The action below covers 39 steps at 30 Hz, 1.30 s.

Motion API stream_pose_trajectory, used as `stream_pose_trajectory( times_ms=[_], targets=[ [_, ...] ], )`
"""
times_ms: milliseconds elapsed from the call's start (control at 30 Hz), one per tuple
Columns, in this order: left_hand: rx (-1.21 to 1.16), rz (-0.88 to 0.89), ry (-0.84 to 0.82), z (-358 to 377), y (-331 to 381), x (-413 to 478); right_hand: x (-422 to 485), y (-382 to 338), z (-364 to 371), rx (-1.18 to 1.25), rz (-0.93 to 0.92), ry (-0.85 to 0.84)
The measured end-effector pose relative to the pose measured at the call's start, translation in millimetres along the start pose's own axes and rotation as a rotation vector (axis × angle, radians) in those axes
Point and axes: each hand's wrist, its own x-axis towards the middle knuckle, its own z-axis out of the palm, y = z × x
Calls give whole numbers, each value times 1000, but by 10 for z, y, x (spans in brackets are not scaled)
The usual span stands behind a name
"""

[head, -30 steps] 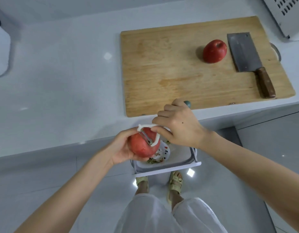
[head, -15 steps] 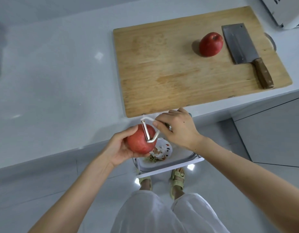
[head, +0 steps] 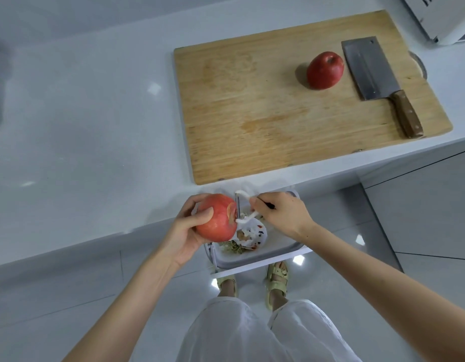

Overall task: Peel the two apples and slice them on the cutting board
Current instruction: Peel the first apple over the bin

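The left hand point(head: 185, 231) curls round one apple point(head: 217, 220), with the thumb on the near side and the fingers behind. It holds the apple out past the bench point(head: 82, 126) edge, directly over an open waste bin point(head: 278, 253). That is probably so the peel drops in with the scraps point(head: 249, 237) already there. The right hand point(head: 281, 214) is clamped on the handle of a white peeler point(head: 242, 193), whose blade lies against the apple's right flank. This apple is glossy red, with only a small paler strip cut beside the blade, so peeling looks barely begun. The second apple point(head: 324, 70) sits unpeeled on the cutting board point(head: 252, 113), just beside the cleaver point(head: 369, 71). Both wait there, likely for the slicing.
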Motion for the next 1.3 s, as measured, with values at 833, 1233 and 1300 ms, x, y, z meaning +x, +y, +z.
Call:
stream_pose_trajectory(
  times_ms=[833, 1233, 1300],
  targets=[
    [329, 225, 99, 337, -227, 44, -150, 63, 177, 1376, 504, -466],
    [4, -194, 176, 408, 88, 60, -210, -28, 34, 1064, 301, -139],
    [-76, -338, 73, 366, 133, 42, -246, -24, 17, 1034, 225, -159]
  ],
)
